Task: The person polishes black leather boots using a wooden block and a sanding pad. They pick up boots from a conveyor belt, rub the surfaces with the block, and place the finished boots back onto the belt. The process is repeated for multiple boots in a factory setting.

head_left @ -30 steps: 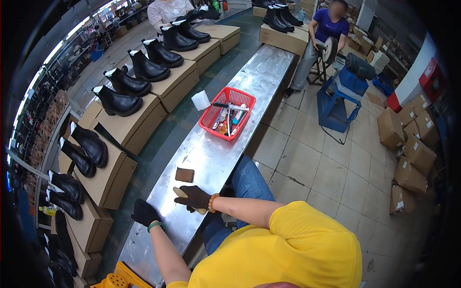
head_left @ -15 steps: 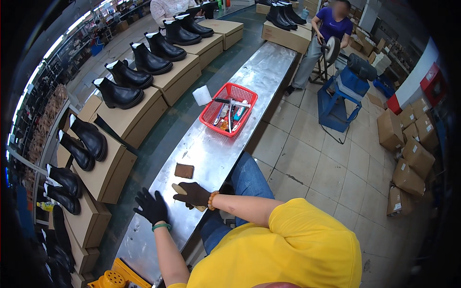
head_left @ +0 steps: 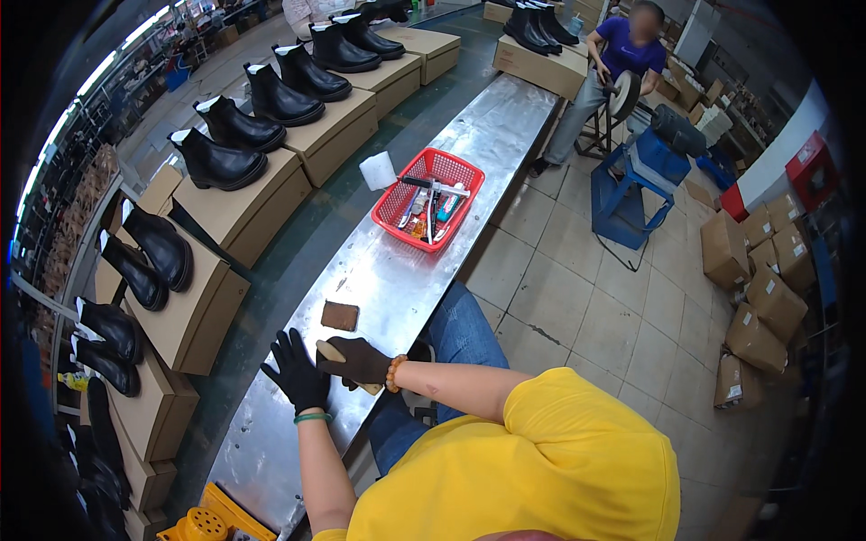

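The left hand [head_left: 296,371], in a black glove with a green band at the wrist, is seen with fingers spread and raised off the long metal tabletop [head_left: 388,279]; nothing is gripped by it. A second ago it lay lower and further to the person's left, at the tabletop's near edge, with fingers together; it has since been lifted and brought in beside the right hand.

The right hand [head_left: 359,359], in a dark brown glove with a beaded bracelet at the wrist, is closed around a pale tan wooden piece [head_left: 347,370], flat and elongated, whose ends show at either side of the glove. That grip is unchanged across the interval, and the piece has stayed in much the same place.

A small brown square of leather-like material [head_left: 340,316] lies flat on the tabletop just beyond the right hand, untouched and unmoved. Well beyond both hands stands a red plastic mesh basket [head_left: 429,200] of small tools.

Judgement: the free hand is being brought toward the held piece, so two-handed handling of it appears to be beginning.
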Demonstrator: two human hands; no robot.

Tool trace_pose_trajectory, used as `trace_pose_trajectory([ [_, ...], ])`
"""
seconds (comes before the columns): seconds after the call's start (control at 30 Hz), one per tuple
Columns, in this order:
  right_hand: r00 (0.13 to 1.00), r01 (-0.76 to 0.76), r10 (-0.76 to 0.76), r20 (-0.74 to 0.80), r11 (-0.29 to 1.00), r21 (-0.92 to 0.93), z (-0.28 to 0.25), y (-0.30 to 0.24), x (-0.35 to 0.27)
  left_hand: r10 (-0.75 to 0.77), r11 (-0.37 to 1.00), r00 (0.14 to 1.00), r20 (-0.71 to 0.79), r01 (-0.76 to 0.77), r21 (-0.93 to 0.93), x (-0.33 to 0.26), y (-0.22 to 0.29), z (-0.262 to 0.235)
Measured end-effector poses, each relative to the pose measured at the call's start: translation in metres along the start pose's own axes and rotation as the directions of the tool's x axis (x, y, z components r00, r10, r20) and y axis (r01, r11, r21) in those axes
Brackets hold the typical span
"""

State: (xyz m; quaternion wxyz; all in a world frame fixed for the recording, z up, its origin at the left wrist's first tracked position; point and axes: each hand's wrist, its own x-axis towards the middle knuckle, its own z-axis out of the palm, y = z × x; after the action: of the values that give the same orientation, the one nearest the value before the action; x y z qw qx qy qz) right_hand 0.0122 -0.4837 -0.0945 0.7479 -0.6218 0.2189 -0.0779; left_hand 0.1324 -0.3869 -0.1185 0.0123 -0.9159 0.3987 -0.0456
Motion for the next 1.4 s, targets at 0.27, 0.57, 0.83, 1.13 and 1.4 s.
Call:
trace_pose_trajectory([
  [0.27,0.999,-0.016,0.018,0.033,0.999,-0.033,0.001,0.002,0.002,-0.101,0.995,0.995,-0.012,0.101,0.023,0.004,-0.002,0.004],
  [0.57,1.000,-0.010,0.010,-0.001,1.000,-0.011,0.001,0.005,0.001,-0.318,0.948,0.948,0.001,0.318,-0.011,-0.033,-0.033,-0.007],
  [0.83,0.999,-0.039,0.038,-0.022,0.999,-0.033,0.007,0.024,0.015,-0.545,0.834,0.818,-0.184,0.509,-0.213,-0.076,-0.132,0.032],
  [1.13,0.999,0.045,-0.045,0.028,0.999,0.004,0.011,0.025,0.012,-0.751,0.657,0.620,-0.228,0.736,-0.163,-0.087,-0.139,0.027],
  [1.4,0.997,0.039,-0.038,0.066,0.999,-0.015,0.007,0.025,0.019,-0.821,0.567,0.568,-0.054,0.801,-0.194,-0.077,-0.153,0.010],
])
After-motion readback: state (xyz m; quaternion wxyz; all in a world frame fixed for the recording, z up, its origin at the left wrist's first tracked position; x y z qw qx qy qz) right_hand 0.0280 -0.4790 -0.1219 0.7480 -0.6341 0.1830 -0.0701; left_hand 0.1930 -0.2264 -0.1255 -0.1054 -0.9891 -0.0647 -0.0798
